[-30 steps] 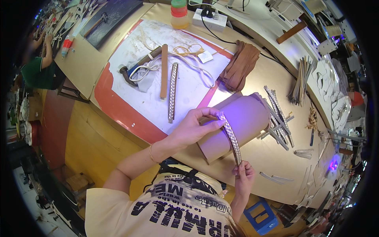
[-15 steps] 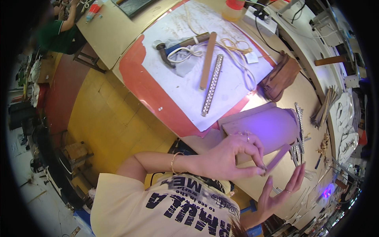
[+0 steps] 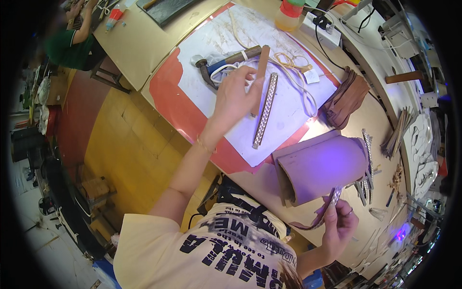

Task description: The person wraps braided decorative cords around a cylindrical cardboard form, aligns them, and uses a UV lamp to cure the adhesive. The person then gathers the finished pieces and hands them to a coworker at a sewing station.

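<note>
My left hand (image 3: 236,94) reaches over the white sheet (image 3: 231,139), fingers curled but apart and thumb over a flat brown strip (image 3: 264,60). I cannot tell whether it touches the strip. Just beyond the hand lies a hammer (image 3: 204,72) with a blue-and-wood handle and a white cord around it. A second strip (image 3: 265,111), with a silvery braided face, lies to the right of the brown one. My right hand (image 3: 340,224) pinches another braided strip (image 3: 335,196), whose brown end curves down to the left, beside a roll of brown sheet material (image 3: 322,166).
A crumpled brown leather piece (image 3: 344,98) lies right of the white sheet. Behind stand a red-lidded jar (image 3: 288,14) and a white power strip (image 3: 321,30). Thin sticks (image 3: 397,132) and scraps line the right side. Another person in a green sleeve (image 3: 72,48) sits far left.
My left hand has moved from near the right hand up to the brown strip by the hammer. The right hand, open before, now holds the curved braided strip.
</note>
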Action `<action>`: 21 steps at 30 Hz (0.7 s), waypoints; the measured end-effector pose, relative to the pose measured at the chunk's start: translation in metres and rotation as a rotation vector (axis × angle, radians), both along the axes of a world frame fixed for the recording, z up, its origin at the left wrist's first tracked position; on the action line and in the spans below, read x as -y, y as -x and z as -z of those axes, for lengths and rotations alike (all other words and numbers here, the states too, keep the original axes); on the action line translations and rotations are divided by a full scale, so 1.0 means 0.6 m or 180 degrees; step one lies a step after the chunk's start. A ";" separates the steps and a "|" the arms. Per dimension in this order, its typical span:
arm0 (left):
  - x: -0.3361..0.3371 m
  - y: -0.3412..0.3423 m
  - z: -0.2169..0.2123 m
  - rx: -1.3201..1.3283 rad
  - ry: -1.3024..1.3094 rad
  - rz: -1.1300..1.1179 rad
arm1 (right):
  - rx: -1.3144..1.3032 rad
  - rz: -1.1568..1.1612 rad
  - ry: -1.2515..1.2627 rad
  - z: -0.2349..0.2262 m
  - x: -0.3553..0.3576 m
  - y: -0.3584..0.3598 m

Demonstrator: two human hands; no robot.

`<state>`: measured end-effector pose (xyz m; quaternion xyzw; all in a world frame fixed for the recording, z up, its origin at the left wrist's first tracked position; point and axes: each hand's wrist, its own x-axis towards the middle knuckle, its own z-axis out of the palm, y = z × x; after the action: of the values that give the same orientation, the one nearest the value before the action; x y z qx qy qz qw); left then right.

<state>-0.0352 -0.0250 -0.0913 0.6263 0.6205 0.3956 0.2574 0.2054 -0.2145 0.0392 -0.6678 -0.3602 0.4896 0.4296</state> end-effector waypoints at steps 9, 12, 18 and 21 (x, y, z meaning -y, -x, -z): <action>-0.028 -0.013 0.041 -0.0868 0.0162 -0.0006 | -0.0773 -0.0397 -0.0371 0.051 -0.081 -0.001; -0.033 -0.006 0.045 -0.0638 0.0449 0.0134 | -0.0797 -0.0526 -0.0415 0.058 -0.116 0.026; -0.013 0.011 0.023 0.0439 0.0429 -0.0035 | -0.0922 -0.1171 -0.0014 0.076 -0.176 0.051; 0.009 0.025 0.002 0.1504 0.1086 0.0222 | -0.0947 -0.1193 0.0364 0.089 -0.186 0.055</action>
<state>-0.0500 -0.0306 -0.0923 0.4854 0.5789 0.4114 0.5098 0.1726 -0.1028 -0.0144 -0.5331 -0.3823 0.6732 0.3412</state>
